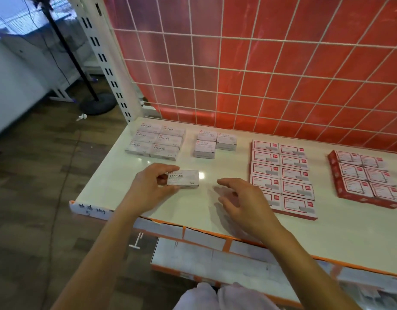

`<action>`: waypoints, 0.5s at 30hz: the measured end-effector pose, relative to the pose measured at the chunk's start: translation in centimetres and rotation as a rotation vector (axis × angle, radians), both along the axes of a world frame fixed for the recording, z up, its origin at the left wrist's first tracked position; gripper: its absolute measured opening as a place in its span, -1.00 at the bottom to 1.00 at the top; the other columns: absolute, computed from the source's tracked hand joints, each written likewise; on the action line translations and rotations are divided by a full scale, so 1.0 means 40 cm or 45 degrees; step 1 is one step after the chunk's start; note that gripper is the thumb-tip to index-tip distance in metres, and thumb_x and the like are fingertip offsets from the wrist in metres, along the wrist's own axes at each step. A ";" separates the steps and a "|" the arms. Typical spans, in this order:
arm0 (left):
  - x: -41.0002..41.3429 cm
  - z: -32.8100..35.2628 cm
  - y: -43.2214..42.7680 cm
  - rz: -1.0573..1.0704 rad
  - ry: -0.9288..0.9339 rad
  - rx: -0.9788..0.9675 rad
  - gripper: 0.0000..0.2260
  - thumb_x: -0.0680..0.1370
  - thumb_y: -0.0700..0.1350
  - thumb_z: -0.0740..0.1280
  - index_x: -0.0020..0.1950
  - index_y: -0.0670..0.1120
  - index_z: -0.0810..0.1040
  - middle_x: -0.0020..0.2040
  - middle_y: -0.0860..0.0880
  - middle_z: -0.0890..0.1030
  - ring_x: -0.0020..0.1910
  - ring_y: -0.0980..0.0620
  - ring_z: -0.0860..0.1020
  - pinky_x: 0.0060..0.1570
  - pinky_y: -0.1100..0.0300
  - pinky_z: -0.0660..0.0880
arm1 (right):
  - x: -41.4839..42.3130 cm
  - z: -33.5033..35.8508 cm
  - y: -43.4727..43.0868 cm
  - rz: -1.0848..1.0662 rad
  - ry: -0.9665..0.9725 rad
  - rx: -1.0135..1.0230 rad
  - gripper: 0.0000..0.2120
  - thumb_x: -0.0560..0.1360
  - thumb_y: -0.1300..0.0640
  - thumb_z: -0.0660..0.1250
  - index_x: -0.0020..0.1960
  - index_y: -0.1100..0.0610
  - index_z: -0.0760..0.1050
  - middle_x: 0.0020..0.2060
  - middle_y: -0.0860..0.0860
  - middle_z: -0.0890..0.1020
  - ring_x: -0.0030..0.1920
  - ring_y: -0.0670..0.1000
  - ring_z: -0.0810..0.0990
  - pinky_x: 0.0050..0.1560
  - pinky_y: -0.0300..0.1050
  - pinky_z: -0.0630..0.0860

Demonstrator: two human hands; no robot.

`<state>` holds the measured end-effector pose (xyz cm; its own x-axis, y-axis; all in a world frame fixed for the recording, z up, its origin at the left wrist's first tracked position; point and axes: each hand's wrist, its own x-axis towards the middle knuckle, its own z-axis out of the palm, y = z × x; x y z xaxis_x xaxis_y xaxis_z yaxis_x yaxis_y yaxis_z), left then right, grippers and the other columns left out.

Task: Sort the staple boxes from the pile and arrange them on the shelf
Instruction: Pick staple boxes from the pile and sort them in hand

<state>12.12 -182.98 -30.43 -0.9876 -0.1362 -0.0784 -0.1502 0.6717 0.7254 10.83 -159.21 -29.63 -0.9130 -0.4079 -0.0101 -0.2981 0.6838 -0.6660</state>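
Observation:
My left hand (151,184) grips the left end of a white box marked STAPLES (183,179) near the front left of the white shelf (215,211). To its right my right hand (242,202) hovers just over the shelf with fingers loosely spread, holding nothing. At the back left lies a block of several white staple boxes (156,141). A smaller group of white boxes (213,143) sits right of it. Further right are two grids of red-and-white boxes, one (282,175) in the middle and one (365,180) stacked at the far right.
A red tiled wall with a white wire grid (260,63) backs the shelf. A white slotted upright (108,63) stands at the back left corner. The shelf's front edge carries orange label strips (206,236). A black stand with a round base (98,104) stands on the wooden floor at left.

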 end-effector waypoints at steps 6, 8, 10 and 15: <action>0.032 0.014 -0.009 0.064 0.010 -0.155 -0.57 0.45 -0.14 0.48 0.30 -0.01 0.52 0.12 0.09 0.50 -0.11 0.30 0.48 -0.20 0.66 0.34 | 0.010 0.009 -0.007 0.108 -0.035 0.052 -0.61 0.54 0.05 0.30 0.35 0.00 0.39 0.27 -0.08 0.49 0.23 -0.08 0.45 0.25 -0.22 0.38; 0.034 0.013 -0.034 0.095 0.016 -0.204 -0.57 0.44 -0.15 0.48 0.30 -0.01 0.52 0.15 0.05 0.51 -0.07 0.23 0.49 -0.19 0.66 0.33 | 0.009 0.010 -0.019 0.135 -0.018 0.054 -0.61 0.54 0.06 0.29 0.35 0.02 0.39 0.27 -0.06 0.49 0.23 -0.07 0.45 0.26 -0.19 0.39; 0.037 0.012 -0.061 0.108 0.017 -0.233 -0.57 0.45 -0.17 0.48 0.30 -0.01 0.52 0.18 0.02 0.52 -0.04 0.20 0.50 -0.14 0.60 0.35 | 0.009 0.006 -0.037 0.142 0.001 0.061 -0.61 0.53 0.07 0.30 0.35 0.04 0.40 0.26 -0.04 0.50 0.23 -0.04 0.45 0.26 -0.18 0.38; 0.027 0.011 -0.144 0.093 0.015 -0.273 -0.56 0.46 -0.15 0.47 0.33 -0.02 0.50 0.20 -0.01 0.53 -0.03 0.16 0.52 -0.03 0.44 0.39 | 0.008 -0.007 -0.113 0.095 0.015 0.088 -0.61 0.53 0.09 0.28 0.35 0.05 0.41 0.26 -0.03 0.50 0.24 -0.02 0.44 0.25 -0.20 0.34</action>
<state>13.20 -188.74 -30.00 -0.9751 -0.2199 -0.0281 -0.1965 0.7982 0.5695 11.15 -163.72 -29.92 -0.8801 -0.4738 -0.0304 -0.3574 0.7035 -0.6143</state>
